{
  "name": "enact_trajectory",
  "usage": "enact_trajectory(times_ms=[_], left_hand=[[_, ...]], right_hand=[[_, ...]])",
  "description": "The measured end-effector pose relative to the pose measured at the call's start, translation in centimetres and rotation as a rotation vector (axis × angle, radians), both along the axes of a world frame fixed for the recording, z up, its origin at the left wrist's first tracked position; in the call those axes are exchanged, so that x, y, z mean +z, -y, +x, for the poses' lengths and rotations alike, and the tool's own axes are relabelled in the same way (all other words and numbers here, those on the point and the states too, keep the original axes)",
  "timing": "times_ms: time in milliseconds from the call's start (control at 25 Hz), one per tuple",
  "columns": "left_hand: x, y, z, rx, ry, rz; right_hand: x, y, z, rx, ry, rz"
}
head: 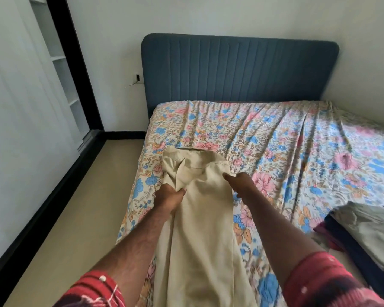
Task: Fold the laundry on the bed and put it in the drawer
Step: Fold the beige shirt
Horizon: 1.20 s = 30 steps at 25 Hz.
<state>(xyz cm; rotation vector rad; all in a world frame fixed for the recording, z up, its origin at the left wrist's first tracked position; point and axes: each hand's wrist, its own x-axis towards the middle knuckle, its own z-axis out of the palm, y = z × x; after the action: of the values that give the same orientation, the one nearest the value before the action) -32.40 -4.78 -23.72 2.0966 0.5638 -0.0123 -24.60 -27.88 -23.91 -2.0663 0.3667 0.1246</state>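
Now, beige garment (200, 213): lies lengthwise on bed (286, 147) near its left edge, top end twd headboard, lower end running off frame bottom.
L hand (171, 196): fingers clenched on a bunched fold at garment's left side, thumb on top of cloth.
R hand (239, 185): fingers straight, released, pointing twd headboard; rests at garment's right edge, touching cloth, gripping nothing.
Sleeves (319, 282): red patterned, pushed up both forearms.
Bed sheet: floral, pink/blue/orange, wrinkled.
Laundry pile (364, 231): right side of bed, well apart from garment; grey-beige piece on top, dark blue + maroon under it.
Headboard (239, 69): blue, padded, vertical ribs, against white wall.
Left of bed: tan floor (80, 207), black skirting, white shelving (60, 69).
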Motion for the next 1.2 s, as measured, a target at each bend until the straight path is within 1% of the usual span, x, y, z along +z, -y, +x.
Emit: enact_trajectory(times_ms=[80, 160, 200, 240, 280, 360, 400, 480, 520, 560, 600, 640, 680, 720, 760, 800, 880, 960, 1040, 1120, 1200], left_hand=[[-0.5, 0.1, 2.0, -0.013, 0.009, 0.056], [-0.6, 0.3, 3.5, -0.049, 0.052, 0.086], [-0.5, 0.5, 4.1, -0.06, 0.045, 0.071], [-0.6, 0.4, 4.7, -0.055, 0.009, 0.019], [-0.9, 0.2, 5.2, -0.017, -0.047, -0.074], [-1.2, -0.4, 5.5, 0.121, -0.175, -0.304], [-1.4, -0.9, 5.6, 0.161, -0.224, -0.425], [-2.4, -2.0, 6.0, 0.171, -0.23, -0.591], [-2.9, -2.4, 6.0, 0.18, -0.185, -0.614], [-3.3, -2.7, 5.9, 0.21, -0.119, -0.586], [-3.6, -2.9, 5.8, 0.241, -0.051, -0.508], [-3.8, -3.2, 5.6, 0.262, 0.006, -0.414], [-4.1, -3.5, 5.5, 0.272, 0.047, -0.335], [-4.3, -3.8, 5.4, 0.281, 0.069, -0.297], [-4.7, -4.1, 5.5, 0.285, 0.077, -0.303], [-4.9, -4.3, 5.3, 0.29, 0.075, -0.322], [-5.2, -4.4, 5.2, 0.282, 0.07, -0.334], [-4.9, -4.2, 4.8, 0.272, 0.074, -0.328], [-4.4, -3.8, 3.9, 0.267, 0.097, -0.349], [-4.1, -3.4, 2.3, 0.262, 0.115, -0.35], [-4.1, -3.2, 0.6, 0.25, 0.117, -0.336]], right_hand=[[-0.4, -0.7, 2.4, -0.016, -0.036, 0.109], [-0.1, -1.8, 4.5, 0.036, 0.025, 0.179], [0.4, -2.5, 5.4, 0.054, 0.064, 0.218], [0.9, -3.3, 6.5, 0.066, 0.086, 0.277], [1.4, -4.2, 7.7, 0.064, 0.088, 0.327], [2.1, -5.5, 9.5, 0.062, 0.05, 0.371], [1.9, -5.8, 10.4, 0.073, 0.01, 0.36], [1.2, -6.5, 11.7, 0.153, -0.046, 0.301], [0.9, -7.0, 12.2, 0.196, -0.03, 0.286], [0.8, -7.6, 12.5, 0.218, 0.02, 0.289], [0.9, -8.2, 12.5, 0.222, 0.062, 0.285], [1.0, -8.7, 12.4, 0.242, 0.063, 0.262], [0.9, -8.9, 12.3, 0.282, 0.021, 0.242], [0.5, -8.9, 11.9, 0.331, -0.04, 0.23], [-0.2, -8.5, 11.6, 0.351, -0.081, 0.22], [-1.1, -7.9, 11.1, 0.317, -0.071, 0.225], [-1.9, -6.4, 8.9, 0.199, 0.094, 0.175], [-2.1, -4.5, 5.5, 0.162, 0.256, 0.084], [-2.5, -2.6, 1.2, 0.182, 0.253, 0.11], [-2.7, -1.1, -3.5, 0.238, 0.172, 0.145], [-2.3, -0.2, -7.0, 0.248, 0.121, 0.12]])
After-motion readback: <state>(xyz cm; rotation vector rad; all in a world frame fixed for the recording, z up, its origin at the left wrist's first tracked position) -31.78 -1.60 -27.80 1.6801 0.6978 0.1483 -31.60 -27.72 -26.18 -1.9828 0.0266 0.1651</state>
